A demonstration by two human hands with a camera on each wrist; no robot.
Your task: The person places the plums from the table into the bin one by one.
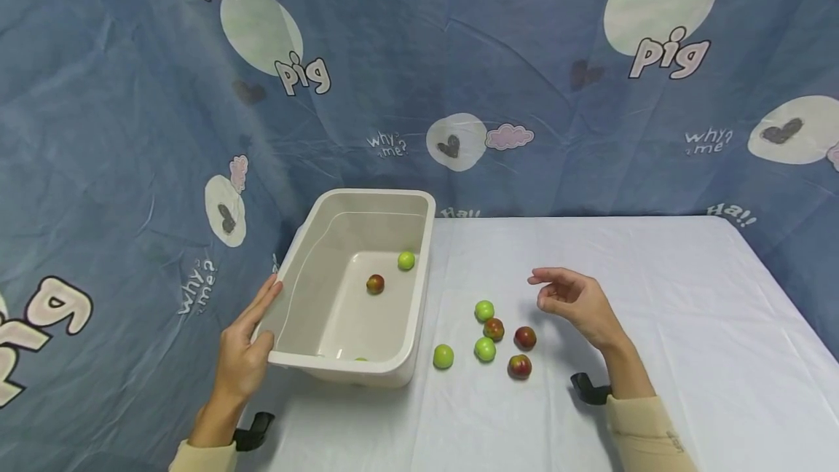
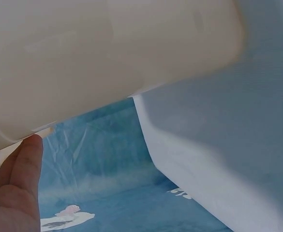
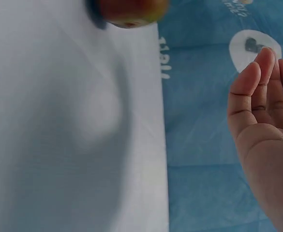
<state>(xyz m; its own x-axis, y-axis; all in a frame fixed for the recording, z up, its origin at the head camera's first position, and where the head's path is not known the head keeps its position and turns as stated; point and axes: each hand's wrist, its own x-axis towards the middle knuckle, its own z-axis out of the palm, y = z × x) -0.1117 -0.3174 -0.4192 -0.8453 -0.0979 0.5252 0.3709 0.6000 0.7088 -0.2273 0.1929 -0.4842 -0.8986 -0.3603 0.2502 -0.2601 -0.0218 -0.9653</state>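
Observation:
My left hand (image 1: 242, 359) grips the left rim of a deep off-white plastic bin (image 1: 419, 297), near its front left corner. In the left wrist view the bin's smooth wall (image 2: 107, 58) fills the upper part, with the fingertips right at its rim. Inside lie a green round fruit (image 1: 406, 261) and a reddish-brown one (image 1: 376, 284); a sliver of green shows over the near rim. My right hand (image 1: 580, 304) hovers above the table with loosely bent fingers and holds nothing. Just left of it are a reddish fruit (image 1: 525, 338) and a green fruit (image 1: 484, 310).
Several small fruits lie in a loose group right of the bin, among them a green one (image 1: 443, 356) closest to it and a dark red one (image 1: 520, 366). A white cloth covers the table (image 1: 688, 312). Behind and to the left hangs a blue printed curtain (image 1: 524, 93).

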